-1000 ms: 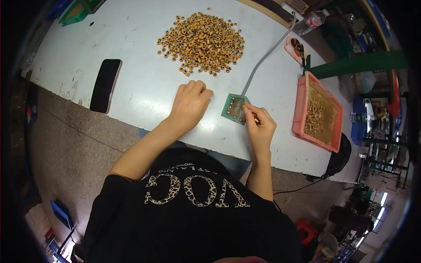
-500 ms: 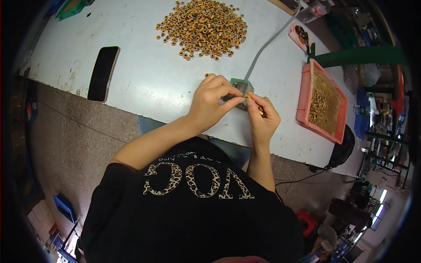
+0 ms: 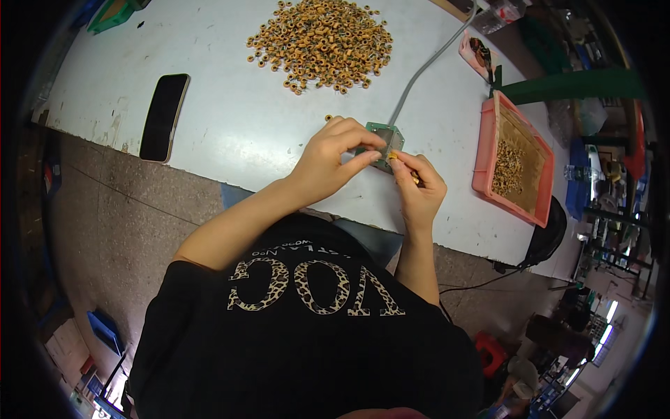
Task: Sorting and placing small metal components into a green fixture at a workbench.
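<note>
Over a small green-edged metal fixture (image 3: pixel 394 140) on the table, both my hands work close together. My right hand (image 3: pixel 420 190) pinches a small yellow ring coil (image 3: pixel 393 156) between thumb and forefinger at the fixture's near edge. More coils (image 3: pixel 417 179) show in its curled fingers. My left hand (image 3: pixel 333 159) has its thumb and forefinger tips drawn close at the fixture's left side; whatever lies between them is too small to make out. One loose coil (image 3: pixel 329 118) rests just beyond the left knuckles. A large heap of ring coils (image 3: pixel 321 45) lies farther back.
A pink tray (image 3: pixel 481 150) with more coils stands at right. A grey cable (image 3: pixel 419 73) runs from the fixture to the back. A black phone (image 3: pixel 165 119) lies at left, a green bin (image 3: pixel 110 17) at far left. A small pink dish (image 3: pixel 474 59) sits back right.
My left hand has drawn slightly left, away from the coil, showing more of the fixture. My right hand stays nearly in place, still pinching the coil.
</note>
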`<state>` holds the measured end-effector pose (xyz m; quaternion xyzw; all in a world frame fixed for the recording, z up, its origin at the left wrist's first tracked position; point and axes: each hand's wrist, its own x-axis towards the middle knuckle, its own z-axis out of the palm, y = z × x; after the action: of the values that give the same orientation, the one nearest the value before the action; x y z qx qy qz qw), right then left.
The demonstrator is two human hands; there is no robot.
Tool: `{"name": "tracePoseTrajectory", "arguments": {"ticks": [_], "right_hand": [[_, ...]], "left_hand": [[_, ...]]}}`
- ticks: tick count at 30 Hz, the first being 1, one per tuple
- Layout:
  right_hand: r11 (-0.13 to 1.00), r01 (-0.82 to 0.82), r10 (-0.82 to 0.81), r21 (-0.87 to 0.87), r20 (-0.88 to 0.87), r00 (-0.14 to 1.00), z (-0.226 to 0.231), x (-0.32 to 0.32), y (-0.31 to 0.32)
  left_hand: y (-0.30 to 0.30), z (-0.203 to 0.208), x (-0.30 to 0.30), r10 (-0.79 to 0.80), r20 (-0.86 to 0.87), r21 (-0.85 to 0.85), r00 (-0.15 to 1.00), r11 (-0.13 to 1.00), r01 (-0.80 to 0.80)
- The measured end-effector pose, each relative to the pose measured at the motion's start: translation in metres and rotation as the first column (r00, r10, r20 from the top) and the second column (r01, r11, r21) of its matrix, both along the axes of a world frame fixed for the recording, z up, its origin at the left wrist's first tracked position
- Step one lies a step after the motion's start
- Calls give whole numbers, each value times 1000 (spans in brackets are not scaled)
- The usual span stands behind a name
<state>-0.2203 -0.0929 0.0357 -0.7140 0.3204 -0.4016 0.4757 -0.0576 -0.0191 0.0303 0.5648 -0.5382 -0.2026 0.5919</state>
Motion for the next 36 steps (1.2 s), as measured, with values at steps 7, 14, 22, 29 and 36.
{"name": "tracePoseTrajectory", "arguments": {"ticks": [7, 14, 22, 29, 36], "right_hand": [[1000, 17, -17, -2, -18, 1000, 0, -1, -3], [971, 77, -116, -227, -164, 980, -4, -5, -15], [944, 32, -111, -329, -225, 968, -8, -1, -18], [941, 23, -115, -336, -254, 960, -8, 3, -17], [936, 29, -128, -351, -261, 957, -7, 4, -17]], "left_hand": [[-6, -10, 9, -87, 155, 4, 984, 996, 88], [-37, -33, 50, 199, 772, -30, 604, 960, -278], [-20, -30, 44, 127, 799, 21, 587, 971, -238], [-21, -29, 38, 202, 753, 16, 626, 946, -323], [-21, -35, 36, 211, 748, 10, 629, 944, -328]]}}
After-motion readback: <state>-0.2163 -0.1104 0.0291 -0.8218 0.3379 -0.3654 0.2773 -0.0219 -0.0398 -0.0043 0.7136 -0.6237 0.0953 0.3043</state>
